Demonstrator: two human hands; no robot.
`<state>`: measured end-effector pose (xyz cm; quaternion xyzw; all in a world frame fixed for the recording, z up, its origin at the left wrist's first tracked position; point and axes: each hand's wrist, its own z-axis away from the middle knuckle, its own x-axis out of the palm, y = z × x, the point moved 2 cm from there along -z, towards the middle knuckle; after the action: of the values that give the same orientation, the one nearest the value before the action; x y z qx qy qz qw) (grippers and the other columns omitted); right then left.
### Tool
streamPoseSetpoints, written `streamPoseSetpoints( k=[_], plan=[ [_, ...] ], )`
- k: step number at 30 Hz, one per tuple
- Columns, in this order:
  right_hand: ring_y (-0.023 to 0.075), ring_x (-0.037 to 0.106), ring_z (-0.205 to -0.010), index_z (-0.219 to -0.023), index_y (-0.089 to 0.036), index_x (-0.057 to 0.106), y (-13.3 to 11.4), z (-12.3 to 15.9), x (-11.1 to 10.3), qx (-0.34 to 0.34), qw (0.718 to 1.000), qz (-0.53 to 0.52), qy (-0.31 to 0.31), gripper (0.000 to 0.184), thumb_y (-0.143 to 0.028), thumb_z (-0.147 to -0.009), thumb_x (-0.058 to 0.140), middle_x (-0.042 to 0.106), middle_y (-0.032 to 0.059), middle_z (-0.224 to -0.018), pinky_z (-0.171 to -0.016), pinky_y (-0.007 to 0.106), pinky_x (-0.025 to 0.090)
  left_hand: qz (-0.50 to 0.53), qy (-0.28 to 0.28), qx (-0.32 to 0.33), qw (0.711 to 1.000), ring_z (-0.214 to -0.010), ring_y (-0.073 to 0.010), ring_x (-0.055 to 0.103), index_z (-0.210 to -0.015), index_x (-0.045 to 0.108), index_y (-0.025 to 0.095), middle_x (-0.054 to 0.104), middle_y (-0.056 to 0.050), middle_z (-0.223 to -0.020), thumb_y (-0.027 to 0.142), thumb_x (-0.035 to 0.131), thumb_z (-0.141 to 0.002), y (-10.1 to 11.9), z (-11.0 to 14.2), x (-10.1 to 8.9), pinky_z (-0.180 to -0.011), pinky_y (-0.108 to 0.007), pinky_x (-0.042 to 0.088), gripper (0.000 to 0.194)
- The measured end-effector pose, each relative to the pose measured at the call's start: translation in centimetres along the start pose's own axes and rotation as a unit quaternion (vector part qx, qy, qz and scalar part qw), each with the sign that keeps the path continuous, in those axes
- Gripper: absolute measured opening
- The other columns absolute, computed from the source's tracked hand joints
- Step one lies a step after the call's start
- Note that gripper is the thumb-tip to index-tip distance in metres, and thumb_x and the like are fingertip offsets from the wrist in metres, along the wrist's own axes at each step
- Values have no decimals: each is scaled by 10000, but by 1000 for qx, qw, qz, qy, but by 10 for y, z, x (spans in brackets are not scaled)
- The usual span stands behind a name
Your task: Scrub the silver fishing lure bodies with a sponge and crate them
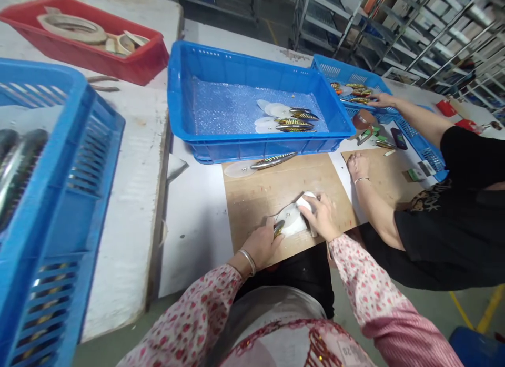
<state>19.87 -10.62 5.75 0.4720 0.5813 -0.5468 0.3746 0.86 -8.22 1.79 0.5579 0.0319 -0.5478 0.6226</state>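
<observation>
My left hand [261,244] is closed around the body of a fishing lure [279,228]; most of that body is hidden by the fingers. The lure's clear, rounded lip [290,213] points away to the right, over a white patch on the cardboard sheet [252,199]. In my right hand [324,218] is a small white pad [305,201], pinched at the far end of the lip. Beyond both hands, a second lure [274,161] with a clear lip lies along the front of the blue tray [260,144]. Several lures [295,126] rest inside that tray on bubble wrap.
At the left stands a blue basket [98,125] holding dark lures. A red tray [130,67] with tape rolls is behind it. To my right, a co-worker's arms [374,199] reach over the same bench, one hand at another blue basket [335,67] of lures.
</observation>
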Motion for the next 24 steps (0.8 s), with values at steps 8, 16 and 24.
streamPoseSetpoints(
  k=[8, 16, 24],
  plan=[
    [263, 520, -993, -1115, -262, 676, 9, -4, 4, -7, 1000, -22, -8, 354, -492, -860, 592, 565, 90, -1018, -864, 405, 396, 26, 0, 19, 999, -867, -246, 652, -1046, 395, 161, 648, -102, -923, 346, 416, -871, -3, -3, 0, -763, -339, 465, 255],
    [233, 564, -988, -1075, -216, 686, 51, -21, -6, 72, 969, -204, 118, 424, -542, -814, 611, 573, 92, -1055, -898, 388, 441, -48, 30, -7, 998, -902, -228, 627, -1112, 420, 183, 633, -83, -971, 331, 420, -888, 14, 13, -16, -754, -324, 462, 269],
    [258, 504, -1091, -1110, -270, 663, 14, -6, -13, -11, 989, -108, 103, 375, -523, -841, 598, 534, 78, -1151, -940, 416, 380, -278, 116, 25, 953, -949, -263, 519, -1007, 532, 141, 563, -147, -986, 141, 281, -894, 38, 7, -19, -792, -406, 443, 275]
  ],
)
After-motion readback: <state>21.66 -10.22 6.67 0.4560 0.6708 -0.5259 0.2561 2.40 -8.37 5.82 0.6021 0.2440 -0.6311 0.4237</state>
